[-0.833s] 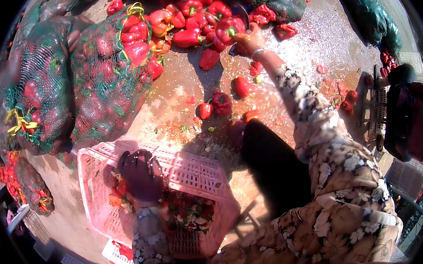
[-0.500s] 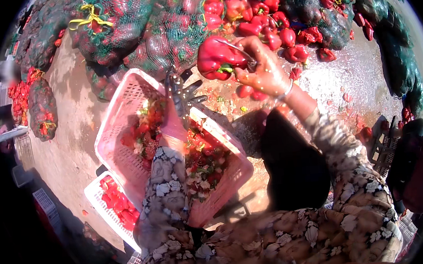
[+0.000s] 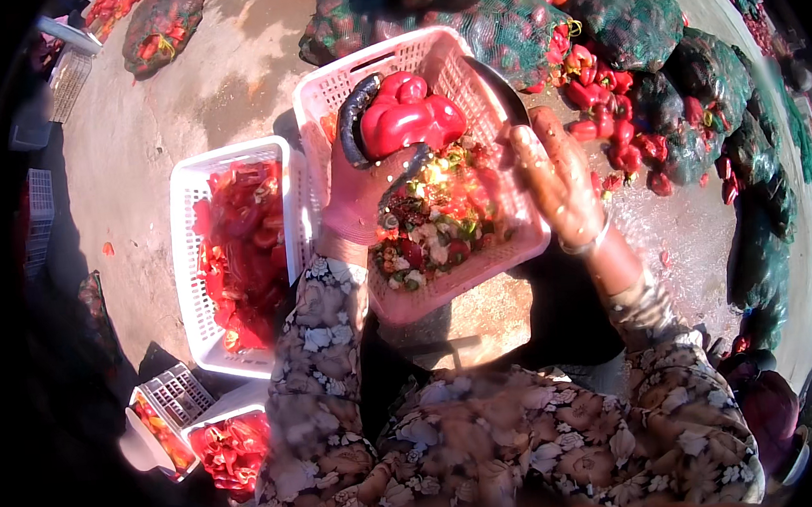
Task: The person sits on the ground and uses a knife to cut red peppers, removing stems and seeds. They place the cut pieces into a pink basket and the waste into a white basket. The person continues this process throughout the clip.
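Over the pink basket (image 3: 336, 87), my left hand (image 3: 363, 195), in a pink glove with dark fingers, holds a red bell pepper (image 3: 410, 120), with its fingers curled round the sides. At the basket's right rim is my bare right hand (image 3: 558, 180), flecked with seeds and with a band at the wrist. From its fingertips a dark, narrow knife blade (image 3: 500, 89) points up and left; the handle is hidden in the hand. Beneath the pepper, the basket holds pepper cores, seeds and red scraps (image 3: 441, 217).
A white crate (image 3: 198, 341) of red pepper pieces stands left of the basket. Smaller crates (image 3: 191, 428) with pepper pieces are at lower left. Green net sacks (image 3: 631, 26) and loose red peppers (image 3: 604, 109) lie at the far right. Another person (image 3: 767, 416) is at lower right.
The red bell pepper has passed from my right hand to my left, over the basket. My left hand has closed round it. The view has swung left, bringing the white crate into fuller sight.
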`<state>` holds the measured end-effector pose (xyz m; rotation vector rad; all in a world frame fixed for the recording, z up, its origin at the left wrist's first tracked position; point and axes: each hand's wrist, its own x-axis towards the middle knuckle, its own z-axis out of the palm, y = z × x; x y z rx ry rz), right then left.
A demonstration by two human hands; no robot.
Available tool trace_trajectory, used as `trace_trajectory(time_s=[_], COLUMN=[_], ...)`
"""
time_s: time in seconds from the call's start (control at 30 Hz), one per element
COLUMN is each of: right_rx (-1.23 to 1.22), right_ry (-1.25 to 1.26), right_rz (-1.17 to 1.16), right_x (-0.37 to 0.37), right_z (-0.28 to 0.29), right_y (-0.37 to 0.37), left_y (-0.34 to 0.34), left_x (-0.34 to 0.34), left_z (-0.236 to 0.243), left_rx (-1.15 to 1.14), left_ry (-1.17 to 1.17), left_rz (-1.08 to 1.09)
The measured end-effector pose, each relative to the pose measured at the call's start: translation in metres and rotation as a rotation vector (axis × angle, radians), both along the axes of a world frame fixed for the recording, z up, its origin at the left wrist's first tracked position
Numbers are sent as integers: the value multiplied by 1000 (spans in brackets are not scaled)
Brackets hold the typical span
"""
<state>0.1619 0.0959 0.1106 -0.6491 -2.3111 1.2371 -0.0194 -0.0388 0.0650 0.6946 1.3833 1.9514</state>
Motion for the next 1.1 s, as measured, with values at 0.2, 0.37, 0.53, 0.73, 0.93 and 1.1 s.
trace_trajectory(time_s=[0.2, 0.37, 0.53, 0.73, 0.93, 1.1], right_rx=[90, 328, 511, 505, 555, 498], right_ry=[-15, 8, -46, -71, -46, -253], right_rz=[-36, -61, -98, -104, -79, 44], right_x=[-15, -48, -72, -91, -99, -114], right_z=[-5, 10, 17, -7, -32, -20], right_y=[-70, -103, -118, -140, -129, -110], left_y=[-40, -60, -56, -72, -57, -44], left_x=[-3, -10, -20, -27, -27, -37], left_z=[16, 19, -8, -27, -33, -31], left_rx=[51, 77, 132, 258, 308, 319], left_ry=[224, 221, 73, -367, -557, -617], left_rz=[46, 47, 110, 158, 97, 74])
